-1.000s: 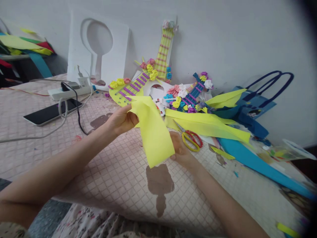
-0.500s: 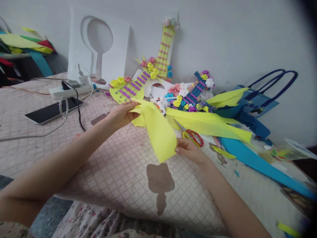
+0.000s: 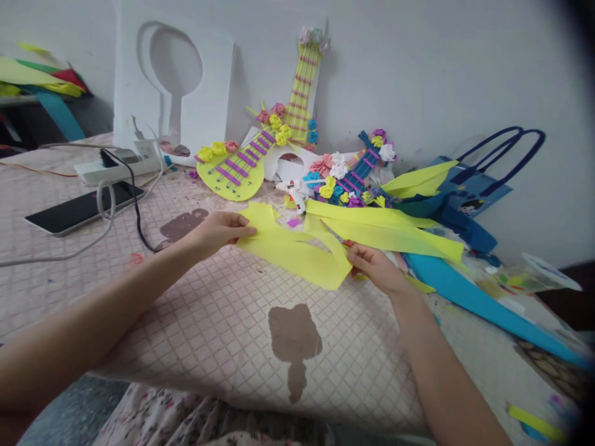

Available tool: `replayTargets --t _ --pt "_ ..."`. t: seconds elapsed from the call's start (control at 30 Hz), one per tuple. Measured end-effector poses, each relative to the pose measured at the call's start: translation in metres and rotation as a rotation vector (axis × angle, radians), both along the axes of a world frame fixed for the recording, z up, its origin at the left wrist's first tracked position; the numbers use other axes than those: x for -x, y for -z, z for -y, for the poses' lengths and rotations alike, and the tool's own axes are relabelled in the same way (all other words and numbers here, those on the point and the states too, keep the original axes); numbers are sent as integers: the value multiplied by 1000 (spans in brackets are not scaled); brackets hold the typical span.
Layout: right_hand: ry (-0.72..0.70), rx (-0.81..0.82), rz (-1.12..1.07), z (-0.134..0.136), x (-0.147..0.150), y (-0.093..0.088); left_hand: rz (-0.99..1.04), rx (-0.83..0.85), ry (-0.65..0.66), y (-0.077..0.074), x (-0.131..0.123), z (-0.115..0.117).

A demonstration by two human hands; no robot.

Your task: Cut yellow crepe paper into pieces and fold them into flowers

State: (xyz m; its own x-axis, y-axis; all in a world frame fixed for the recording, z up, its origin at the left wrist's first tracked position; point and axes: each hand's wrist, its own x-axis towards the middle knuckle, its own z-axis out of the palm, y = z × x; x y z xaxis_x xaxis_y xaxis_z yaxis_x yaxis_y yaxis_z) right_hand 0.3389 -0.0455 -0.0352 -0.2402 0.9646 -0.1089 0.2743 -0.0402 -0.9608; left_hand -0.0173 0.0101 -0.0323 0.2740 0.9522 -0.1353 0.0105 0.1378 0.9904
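Note:
My left hand (image 3: 217, 228) pinches the left edge of a yellow foam sheet (image 3: 292, 251), which lies low and nearly flat over the quilted pink cover (image 3: 223, 328). At the sheet's right end, my right hand (image 3: 377, 271) is closed, its fingers curled over the handles of the scissors (image 3: 335, 235). Only the scissors' blades and a bit of red handle show. The sheet's right corner touches that hand.
Long yellow strips (image 3: 390, 230) and a blue strip (image 3: 469, 296) lie to the right, by a blue bag (image 3: 474, 189). Decorated foam guitars (image 3: 237, 170) and a white foam board (image 3: 171, 87) stand at the back. A phone (image 3: 77, 207), a power strip (image 3: 116, 167) and cables lie on the left.
The yellow sheet has come down from hanging upright to nearly flat. My right hand has moved up and right from the sheet's bottom corner onto the scissors. My left hand has dropped a little.

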Motion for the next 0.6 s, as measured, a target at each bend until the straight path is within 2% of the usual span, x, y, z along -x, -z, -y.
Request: replayTargets --t 0.17,0.43,0.6 --pt "-25 -9 120 -2 0 2 -129 59 138 11 13 21" --pt "-10 -68 205 1 12 3 -152 -11 158 16 11 27" --pt "17 -261 301 4 29 1 -133 5 233 20 9 27"
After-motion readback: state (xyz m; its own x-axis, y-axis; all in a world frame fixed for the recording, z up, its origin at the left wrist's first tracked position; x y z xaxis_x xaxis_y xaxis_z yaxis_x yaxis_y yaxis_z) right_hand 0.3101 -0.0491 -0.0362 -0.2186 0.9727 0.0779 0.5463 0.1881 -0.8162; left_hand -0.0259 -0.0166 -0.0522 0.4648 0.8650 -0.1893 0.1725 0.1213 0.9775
